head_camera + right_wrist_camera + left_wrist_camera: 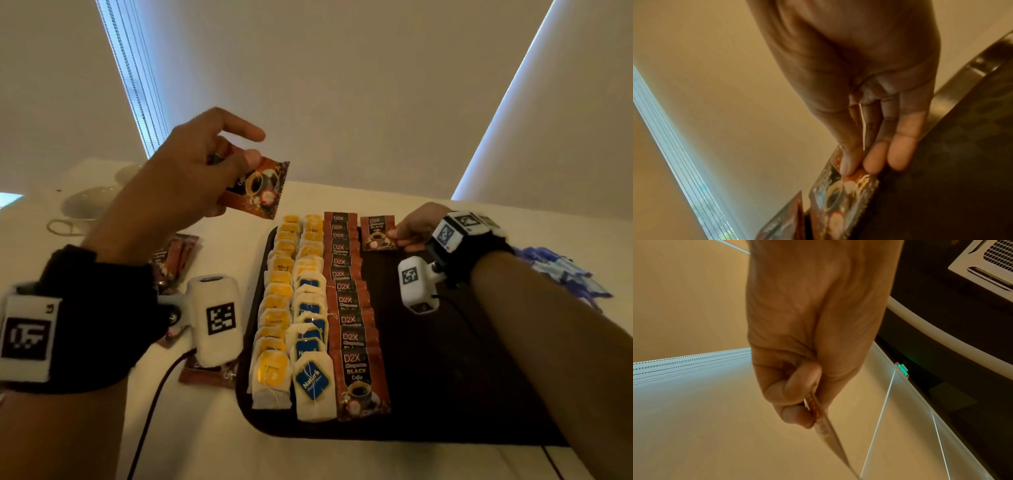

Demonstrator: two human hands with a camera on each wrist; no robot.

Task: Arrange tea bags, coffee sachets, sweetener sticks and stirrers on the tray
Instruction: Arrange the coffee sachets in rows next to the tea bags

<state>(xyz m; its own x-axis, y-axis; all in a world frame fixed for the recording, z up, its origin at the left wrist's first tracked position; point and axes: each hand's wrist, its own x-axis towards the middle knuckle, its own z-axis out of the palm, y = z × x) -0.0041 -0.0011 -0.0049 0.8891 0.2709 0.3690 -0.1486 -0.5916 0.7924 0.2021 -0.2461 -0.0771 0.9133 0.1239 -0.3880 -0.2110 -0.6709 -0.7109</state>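
Observation:
A dark tray point(445, 377) lies on the white table. On it run two rows of tea bags point(291, 308), yellow-tagged and blue-tagged, beside a row of red coffee sachets point(352, 318). My left hand point(205, 164) is raised above the table left of the tray and pinches one red coffee sachet point(260, 190), seen edge-on as a thin sachet point(824, 425) in the left wrist view. My right hand point(418, 226) pinches another coffee sachet point(378, 233) by its right edge at the tray's far end, right of the sachet row; the same sachet point(842, 198) shows under my fingertips point(846, 164).
Loose coffee sachets point(174, 260) lie on the table left of the tray, partly behind my left wrist. Blue-and-white packets point(561, 277) are piled right of the tray. White saucers point(89, 205) and a rubber band point(61, 226) sit at the far left.

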